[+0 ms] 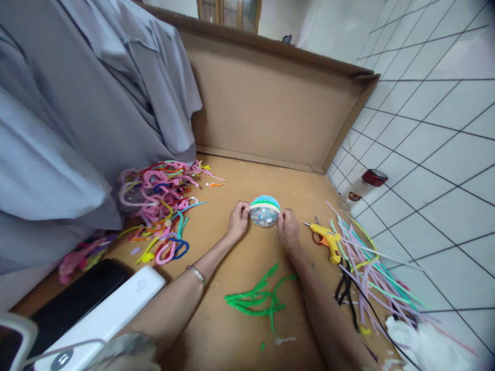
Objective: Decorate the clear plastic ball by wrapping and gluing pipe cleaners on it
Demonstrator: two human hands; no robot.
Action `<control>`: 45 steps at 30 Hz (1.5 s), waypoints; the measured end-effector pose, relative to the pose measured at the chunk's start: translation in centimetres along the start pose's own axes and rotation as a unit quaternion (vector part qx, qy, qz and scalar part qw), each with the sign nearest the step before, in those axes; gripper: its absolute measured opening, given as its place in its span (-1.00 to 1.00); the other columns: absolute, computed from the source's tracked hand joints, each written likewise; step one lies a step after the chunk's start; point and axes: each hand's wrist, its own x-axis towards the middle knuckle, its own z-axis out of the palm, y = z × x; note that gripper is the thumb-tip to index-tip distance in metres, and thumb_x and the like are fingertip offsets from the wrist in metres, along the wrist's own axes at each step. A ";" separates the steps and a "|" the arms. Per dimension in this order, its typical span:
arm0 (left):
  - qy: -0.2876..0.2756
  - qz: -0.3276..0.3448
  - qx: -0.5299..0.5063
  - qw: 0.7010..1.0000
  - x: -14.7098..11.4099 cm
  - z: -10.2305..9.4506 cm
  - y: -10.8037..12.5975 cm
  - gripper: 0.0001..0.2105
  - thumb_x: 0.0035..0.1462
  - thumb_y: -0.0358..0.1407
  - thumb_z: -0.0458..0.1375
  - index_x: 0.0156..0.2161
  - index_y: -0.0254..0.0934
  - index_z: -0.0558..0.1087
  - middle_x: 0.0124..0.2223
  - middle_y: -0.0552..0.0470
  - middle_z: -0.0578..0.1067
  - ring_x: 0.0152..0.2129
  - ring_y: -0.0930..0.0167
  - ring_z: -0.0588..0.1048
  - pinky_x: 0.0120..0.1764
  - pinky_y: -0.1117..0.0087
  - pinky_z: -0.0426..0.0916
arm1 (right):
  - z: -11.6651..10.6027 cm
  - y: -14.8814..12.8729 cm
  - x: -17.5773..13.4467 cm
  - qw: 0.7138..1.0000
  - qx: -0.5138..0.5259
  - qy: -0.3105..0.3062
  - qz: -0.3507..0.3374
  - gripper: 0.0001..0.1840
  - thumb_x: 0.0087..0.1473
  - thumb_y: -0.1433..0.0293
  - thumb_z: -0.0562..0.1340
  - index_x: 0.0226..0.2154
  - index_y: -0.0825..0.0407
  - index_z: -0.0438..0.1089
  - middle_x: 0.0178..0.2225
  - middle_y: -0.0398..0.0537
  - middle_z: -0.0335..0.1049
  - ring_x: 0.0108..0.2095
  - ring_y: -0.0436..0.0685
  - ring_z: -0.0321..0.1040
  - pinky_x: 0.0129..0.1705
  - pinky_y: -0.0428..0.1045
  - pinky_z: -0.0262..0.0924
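Between my two hands sits a clear round ball (264, 216) with small bits inside and blue, green and cream bands of fuzzy stems around its upper part. My left hand (238, 220) pinches its left edge, fingers closed. On the opposite edge my right hand (288, 226) pinches too, near the end of the cream band. Green pipe cleaners (253, 303), cut and bent, lie on the table nearer to me, between my forearms. A yellow glue gun (328, 241) rests just right of my right hand.
Tangled pink and coloured pipe cleaners (158, 190) are heaped at the left, by a hanging grey cloth (116, 77). Straight pipe cleaners (371, 268), a red-lidded jar (361, 188) and white tissue (421, 340) stand right, along the tiled wall. A white power bank (112, 309) lies front left; a cardboard panel (266, 98) rises behind.
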 end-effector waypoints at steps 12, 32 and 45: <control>0.008 -0.003 -0.011 1.000 0.1 0.1 -0.4 -0.87 0.15 -0.24 0.10 -0.39 -0.22 0.32 -0.25 -0.01 0.52 -0.26 0.33 0.46 -0.11 0.32 0.31 | 0.2 -0.6 -0.2 0.998 -0.034 0.030 -0.039 -0.80 0.23 0.37 -0.01 -0.41 -0.05 0.23 -0.42 -0.04 0.29 -0.36 0.14 0.20 -0.28 0.01 0.09; 0.012 -0.009 -0.080 0.997 0.3 0.5 -0.3 -0.86 0.10 -0.24 0.16 -0.26 -0.25 0.42 -0.31 0.05 0.50 -0.33 0.40 0.46 -0.17 0.39 0.35 | 0.1 -0.5 -0.2 0.994 -0.058 0.046 -0.075 -0.77 0.28 0.39 -0.05 -0.36 -0.03 0.24 -0.40 -0.03 0.31 -0.34 0.14 0.24 -0.28 0.01 0.11; 0.030 0.015 -0.074 0.997 0.2 0.5 -0.3 -0.86 0.05 -0.32 0.09 -0.26 -0.26 0.44 -0.19 -0.02 0.53 -0.17 0.33 0.49 -0.01 0.27 0.35 | -0.1 -0.9 -0.1 0.985 -0.115 0.056 -0.119 -0.78 0.26 0.45 -0.01 -0.40 -0.03 0.23 -0.43 -0.06 0.29 -0.39 0.13 0.20 -0.32 0.00 0.06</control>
